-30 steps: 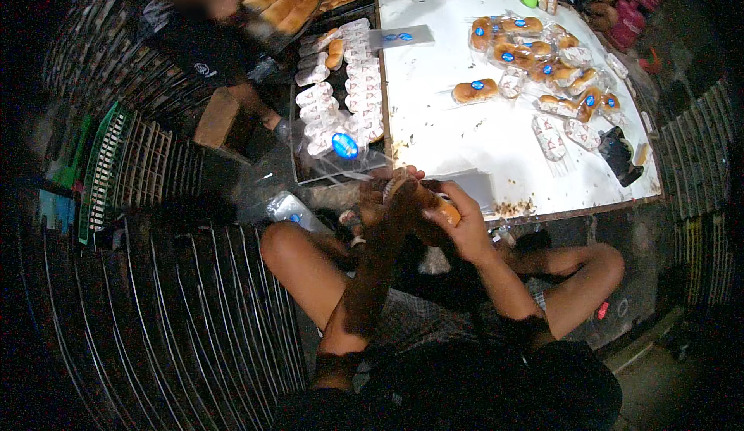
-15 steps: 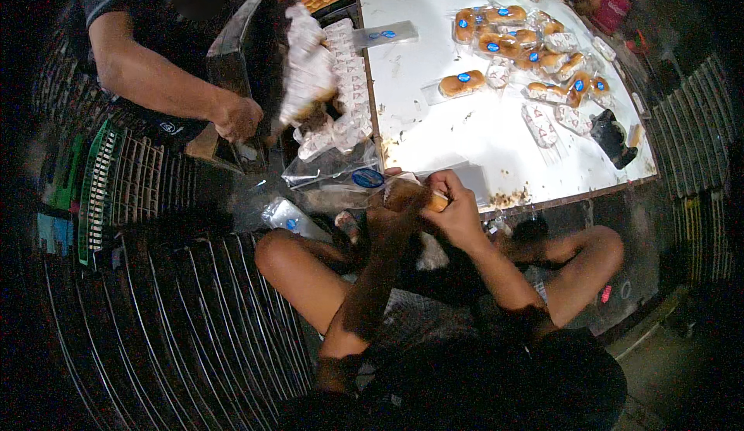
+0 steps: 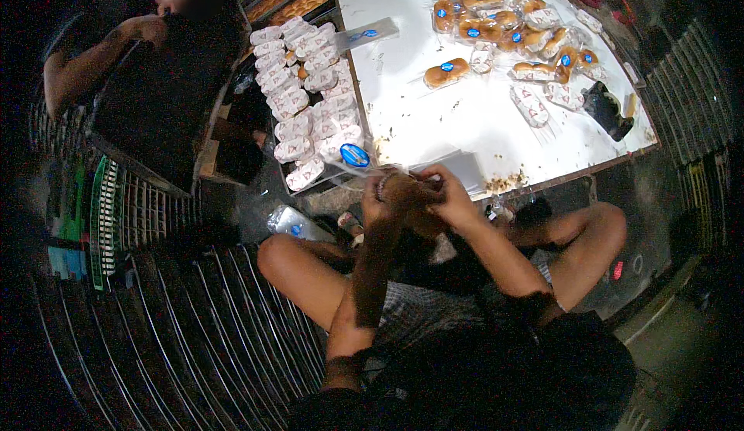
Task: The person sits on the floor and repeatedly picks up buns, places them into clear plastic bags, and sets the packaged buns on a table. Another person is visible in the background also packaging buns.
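Observation:
My left hand [image 3: 378, 198] is closed on a clear plastic bag with a blue oval label [image 3: 355, 155], which sticks out to the left over the table's corner. Close beside it, my right hand [image 3: 451, 200] has its fingers curled against a brown bun [image 3: 408, 192] between the two hands. Shadow hides much of the bun, and how far it sits inside the bag is unclear. Just left of the table, a tray holds rows of buns in white printed paper [image 3: 294, 125]. Flat clear bags [image 3: 457, 169] lie on the table's near edge beside my right hand.
Bagged buns [image 3: 504, 28] with blue labels crowd the far right of the white table [image 3: 403, 113], near a black crumpled thing [image 3: 608, 112]. Another person [image 3: 163, 98] holds a large dark tray at left. Metal racks [image 3: 170, 315] stand at lower left.
The other person's tray has tipped away, and the sheet of paper-wrapped buns now lies flat in its tray at left. My hands have drawn closer together around the bun and bag.

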`<action>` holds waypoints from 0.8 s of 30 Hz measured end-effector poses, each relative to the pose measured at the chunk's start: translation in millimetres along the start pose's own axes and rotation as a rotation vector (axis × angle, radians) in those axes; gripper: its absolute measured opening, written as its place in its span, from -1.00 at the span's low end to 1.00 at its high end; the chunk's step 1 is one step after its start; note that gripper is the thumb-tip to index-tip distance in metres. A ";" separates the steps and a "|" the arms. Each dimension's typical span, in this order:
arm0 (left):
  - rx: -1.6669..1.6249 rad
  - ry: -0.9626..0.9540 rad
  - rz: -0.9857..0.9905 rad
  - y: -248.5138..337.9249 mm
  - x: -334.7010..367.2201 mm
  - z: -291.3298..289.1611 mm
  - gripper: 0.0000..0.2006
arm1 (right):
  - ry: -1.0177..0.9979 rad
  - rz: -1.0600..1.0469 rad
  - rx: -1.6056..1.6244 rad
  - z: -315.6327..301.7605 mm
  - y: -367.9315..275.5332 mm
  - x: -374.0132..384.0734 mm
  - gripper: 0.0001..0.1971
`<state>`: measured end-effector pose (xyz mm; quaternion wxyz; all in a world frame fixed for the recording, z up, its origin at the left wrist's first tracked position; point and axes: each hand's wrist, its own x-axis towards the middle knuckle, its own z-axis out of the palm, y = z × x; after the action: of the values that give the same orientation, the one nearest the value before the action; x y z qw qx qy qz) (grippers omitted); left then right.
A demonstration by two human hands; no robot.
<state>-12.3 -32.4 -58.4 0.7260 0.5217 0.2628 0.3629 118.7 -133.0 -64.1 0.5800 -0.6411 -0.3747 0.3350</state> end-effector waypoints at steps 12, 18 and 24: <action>0.190 0.376 -0.165 31.3 8.4 -2.9 -0.86 | -0.085 0.087 0.080 3.6 2.8 -0.2 -0.45; 0.125 0.396 -0.122 51.0 10.7 1.5 -0.84 | -0.160 -0.248 -0.443 13.3 -30.8 -12.7 -0.43; 0.080 0.073 -0.074 44.4 5.1 6.6 -0.66 | -0.354 -0.047 -0.203 -7.8 -81.3 3.1 -0.45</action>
<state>-15.5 -23.6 -14.2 0.7075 0.5266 0.3225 0.3437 119.6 -130.4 17.6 0.4452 -0.6186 -0.5173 0.3893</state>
